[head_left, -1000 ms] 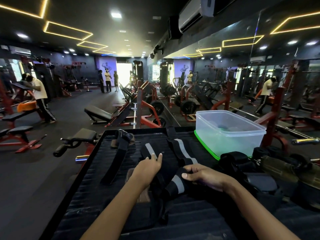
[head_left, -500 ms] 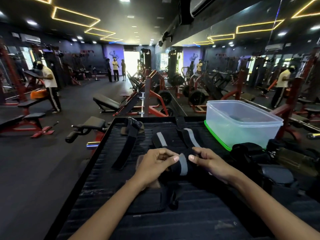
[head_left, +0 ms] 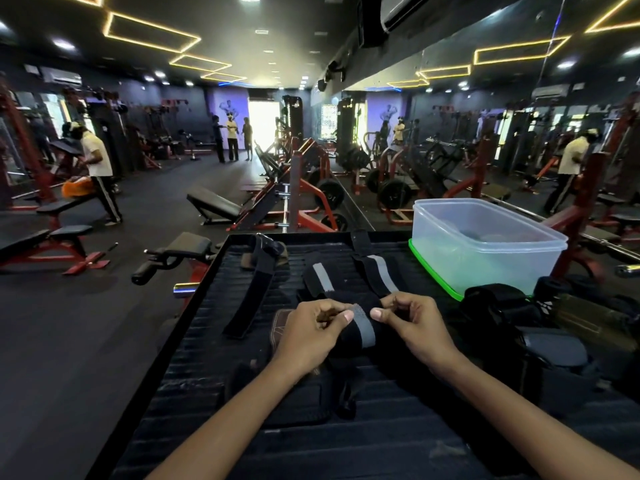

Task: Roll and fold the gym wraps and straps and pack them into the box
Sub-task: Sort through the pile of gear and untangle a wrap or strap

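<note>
A black gym wrap with a grey stripe [head_left: 362, 329] lies partly rolled on the black ribbed tabletop [head_left: 381, 427]. My left hand [head_left: 313, 332] grips its left end with curled fingers and thumb. My right hand [head_left: 410, 322] pinches its right end. Beyond the roll, two more stretches of striped wrap [head_left: 377, 271] lie flat. A plain black strap [head_left: 254, 289] runs along the left side. The clear plastic box [head_left: 485, 244] sits on a green lid at the back right, apart from both hands.
A black padded piece [head_left: 291, 400] lies under my left forearm. A heap of dark straps and gear [head_left: 512, 317] fills the right side beside the box. The table's left edge drops to the gym floor, with benches, machines and people beyond.
My left hand came off the flat wrap and closed on the roll's left end. Both hands now hold the rolled part between them, and the view has drawn in closer.
</note>
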### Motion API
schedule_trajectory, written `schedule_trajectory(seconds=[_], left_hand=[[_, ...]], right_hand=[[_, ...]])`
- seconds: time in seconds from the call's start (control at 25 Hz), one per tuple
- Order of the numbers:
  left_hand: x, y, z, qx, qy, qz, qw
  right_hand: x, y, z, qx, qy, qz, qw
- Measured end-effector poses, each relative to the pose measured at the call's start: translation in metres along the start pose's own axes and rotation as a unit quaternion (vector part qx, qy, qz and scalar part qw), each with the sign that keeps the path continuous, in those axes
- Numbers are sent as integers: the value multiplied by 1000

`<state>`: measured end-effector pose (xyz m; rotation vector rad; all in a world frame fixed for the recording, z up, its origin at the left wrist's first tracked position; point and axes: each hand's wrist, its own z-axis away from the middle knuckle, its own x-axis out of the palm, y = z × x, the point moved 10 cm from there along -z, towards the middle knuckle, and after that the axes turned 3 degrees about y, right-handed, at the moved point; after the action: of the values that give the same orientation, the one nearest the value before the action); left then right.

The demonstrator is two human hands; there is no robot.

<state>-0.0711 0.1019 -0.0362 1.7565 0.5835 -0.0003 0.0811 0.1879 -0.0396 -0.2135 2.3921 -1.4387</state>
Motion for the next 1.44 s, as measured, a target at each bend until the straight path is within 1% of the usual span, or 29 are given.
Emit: schedule_trajectory(seconds=[0.16, 0.24, 0.32, 0.4, 0.52, 0.6, 0.72, 0.8, 0.88, 1.0, 1.16, 1.2, 1.28, 1.36, 1.44], left_hand=[[-2, -1, -1, -1, -13, -21, 1000], [-1, 3, -1, 6, -28, -38, 999], [-4, 4, -3, 10, -33, -31, 999], [-5, 3, -3, 6, -54, -14, 998], [4, 5, 1, 30, -97, -26, 995], [5, 11, 2, 51, -89, -22, 995], [3, 15, 1, 76, -77, 32, 994], [3, 14, 1, 90, -76, 31, 993], [-1, 12, 1, 96, -56, 22, 994], [-3, 14, 1, 105, -37, 13, 994], [-3, 28, 8, 151, -20, -79, 985], [-1, 31, 11, 165, -28, -97, 981], [9, 32, 15, 180, -70, -125, 973], [18, 26, 17, 162, -112, -128, 972], [21, 20, 17, 137, -124, -115, 976]], right_hand=[[3, -10, 2, -16, -11, 26, 999], [7, -15, 4, -27, -50, 19, 998], [13, -23, 5, -33, -101, -23, 994], [16, -29, 7, -25, -124, -68, 990], [20, -36, 11, -44, -155, -64, 985], [19, -35, 10, -34, -142, -68, 987], [10, -33, 7, -20, -101, -71, 992], [9, -31, 8, -7, -96, -88, 992], [12, -28, 9, 7, -103, -94, 990], [17, -26, 11, -9, -124, -46, 991], [20, -26, 11, -24, -145, 24, 989], [21, -28, 12, -29, -152, 39, 987], [23, -32, 15, -42, -158, 62, 985], [27, -36, 19, -56, -161, 81, 982], [33, -35, 23, -48, -175, 78, 980]])
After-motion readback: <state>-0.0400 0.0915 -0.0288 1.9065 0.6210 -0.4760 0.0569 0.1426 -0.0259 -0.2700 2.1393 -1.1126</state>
